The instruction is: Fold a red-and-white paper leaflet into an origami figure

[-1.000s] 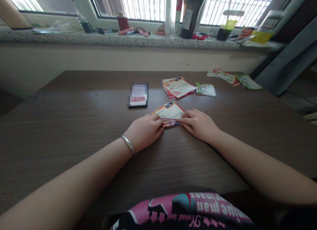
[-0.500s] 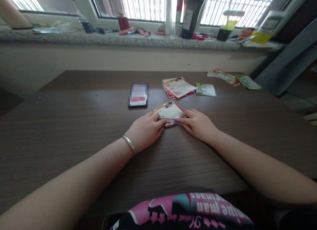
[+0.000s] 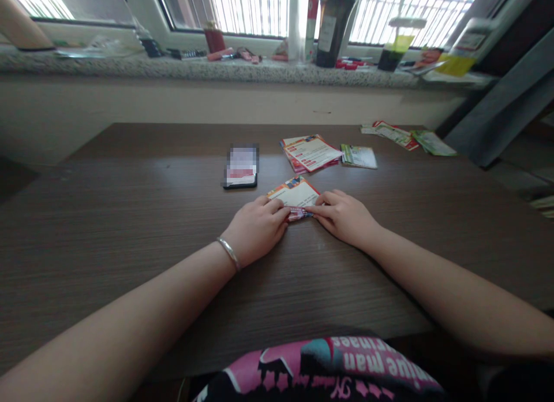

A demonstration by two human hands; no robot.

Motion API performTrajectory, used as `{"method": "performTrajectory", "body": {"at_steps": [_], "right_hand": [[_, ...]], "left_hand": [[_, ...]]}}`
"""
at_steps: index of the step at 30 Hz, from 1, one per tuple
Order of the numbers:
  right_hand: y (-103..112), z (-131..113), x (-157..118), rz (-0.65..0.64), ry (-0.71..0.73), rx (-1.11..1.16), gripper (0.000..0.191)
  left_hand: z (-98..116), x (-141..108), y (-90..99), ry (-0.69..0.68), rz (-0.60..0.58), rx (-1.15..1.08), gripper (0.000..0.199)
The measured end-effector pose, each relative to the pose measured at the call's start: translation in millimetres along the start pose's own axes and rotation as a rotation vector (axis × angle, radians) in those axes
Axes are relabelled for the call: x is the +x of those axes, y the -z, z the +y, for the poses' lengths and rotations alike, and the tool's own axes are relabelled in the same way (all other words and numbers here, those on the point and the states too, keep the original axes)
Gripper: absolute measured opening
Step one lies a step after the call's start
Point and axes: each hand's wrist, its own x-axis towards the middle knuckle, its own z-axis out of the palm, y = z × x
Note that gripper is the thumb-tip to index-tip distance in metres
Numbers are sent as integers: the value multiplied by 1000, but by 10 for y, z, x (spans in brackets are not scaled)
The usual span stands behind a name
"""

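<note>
A printed paper card (image 3: 296,192), white with a red and orange border, lies on the brown table (image 3: 164,229). Its near edge is folded up into a narrow strip that shows a coloured print. My left hand (image 3: 259,226), with a silver bangle at the wrist, presses the left part of the fold with closed fingers. On the right part of the same fold, my right hand (image 3: 341,217) pinches the paper, its index fingertip on the strip. The fingertips of both hands are close together. Parts of the card's side edges are hidden under the fingers.
Beyond the card lies a stack of similar cards (image 3: 314,152), with a smaller green and white stack (image 3: 359,156) beside it. A phone (image 3: 241,166) lies left of them. More leaflets (image 3: 398,135) are at the far right. Bottles and a dark cup (image 3: 333,29) stand on the windowsill (image 3: 173,67).
My left hand has shifted very slightly along the fold. My right hand and the card look almost the same as before.
</note>
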Motion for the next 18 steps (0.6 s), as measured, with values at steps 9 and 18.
{"method": "performTrajectory", "body": {"at_steps": [9, 18], "right_hand": [[41, -15, -8, 17, -40, -37, 28], [137, -36, -56, -53, -74, -77, 28]], "left_hand": [[7, 8, -3, -14, 3, 38, 29], [27, 8, 19, 8, -17, 34, 32]]}}
